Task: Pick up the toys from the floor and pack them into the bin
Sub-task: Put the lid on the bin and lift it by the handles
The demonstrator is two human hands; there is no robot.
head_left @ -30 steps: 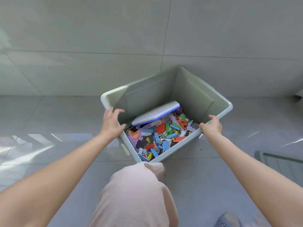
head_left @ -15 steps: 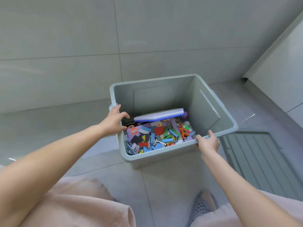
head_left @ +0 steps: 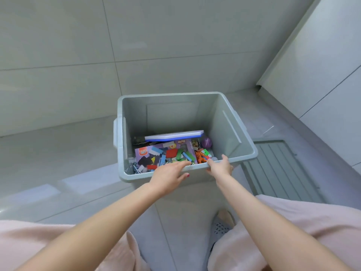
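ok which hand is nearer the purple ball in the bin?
Right. The right hand grips the near rim almost straight below the purple ball; the left hand reaches over the rim farther left of it.

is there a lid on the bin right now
No, the bin is open at the top, and the toys inside show plainly.
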